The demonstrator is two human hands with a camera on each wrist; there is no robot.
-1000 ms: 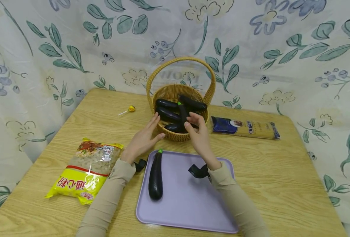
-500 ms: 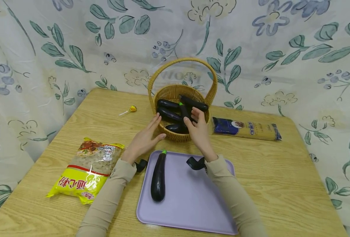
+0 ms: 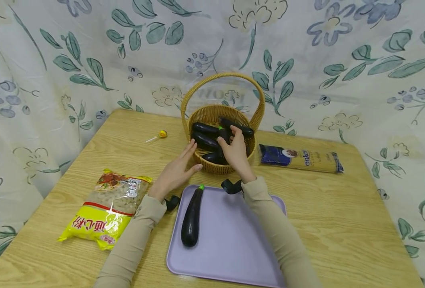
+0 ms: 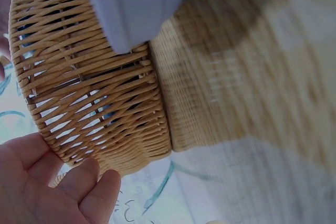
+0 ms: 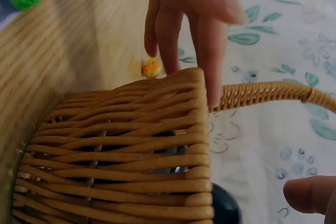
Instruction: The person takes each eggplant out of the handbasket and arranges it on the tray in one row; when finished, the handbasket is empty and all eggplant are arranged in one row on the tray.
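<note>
Wood-topped, our table (image 3: 342,224) carries a lilac tray (image 3: 234,240) and, just beyond it, the wicker basket (image 3: 214,167) of eggplants. That basket looks light, so a one-sided tug could tip it if our left hand (image 3: 174,172) slipped; its fingers merely rest against the rim, clenching nothing. Our right hand (image 3: 235,152) is over the basket, thumb and fingers about the green-tipped eggplant (image 3: 224,135); we cannot tell whether it truly grips. Should it pinch only that glossy skin, the fruit could slide free, or its hidden lower end could snag on the neighbouring eggplants (image 3: 206,140) and drag them up. A single eggplant (image 3: 191,220) lies on the tray's left side, where its rounded body might roll if bumped. Smallest, the lollipop (image 3: 163,134) sits well apart, hardly at risk.
</note>
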